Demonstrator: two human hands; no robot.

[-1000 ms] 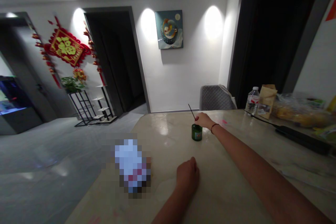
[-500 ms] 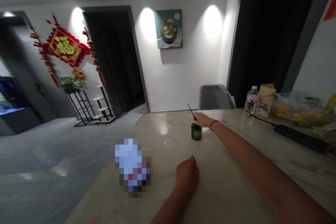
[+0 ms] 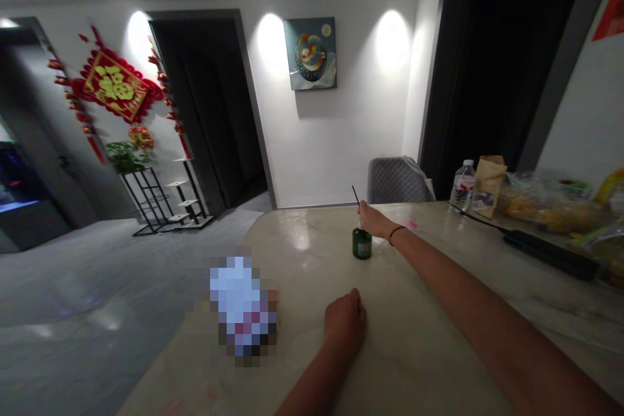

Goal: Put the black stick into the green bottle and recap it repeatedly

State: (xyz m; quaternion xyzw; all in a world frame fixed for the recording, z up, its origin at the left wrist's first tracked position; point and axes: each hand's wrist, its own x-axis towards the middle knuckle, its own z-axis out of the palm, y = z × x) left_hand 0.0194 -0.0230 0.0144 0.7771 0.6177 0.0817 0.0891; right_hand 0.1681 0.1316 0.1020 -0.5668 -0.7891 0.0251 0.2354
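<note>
My right hand (image 3: 374,220) pinches a thin dark stick (image 3: 355,194), whose upper end points up and slightly left. Directly below that hand stands a small dark green glass bottle (image 3: 361,246) with a label on its front. My fingers hide the lower part of the stick and some of the bottle's top, so I cannot tell whether the stick is inside it. Nearer to me, my left hand (image 3: 345,320) rests on the marble-look table (image 3: 302,364), curled into a fist with nothing showing in it.
A blurred-out pale item (image 3: 241,305) lies on the table at the left. Along the right side are a water bottle (image 3: 463,186), a paper bag (image 3: 489,186), plastic bags (image 3: 541,201) and a long black object (image 3: 550,253). A grey chair (image 3: 397,180) stands behind the table.
My right hand has risen slightly with the stick, showing a little more of the bottle's top. My left hand keeps its place on the table. The whole view has shifted slightly.
</note>
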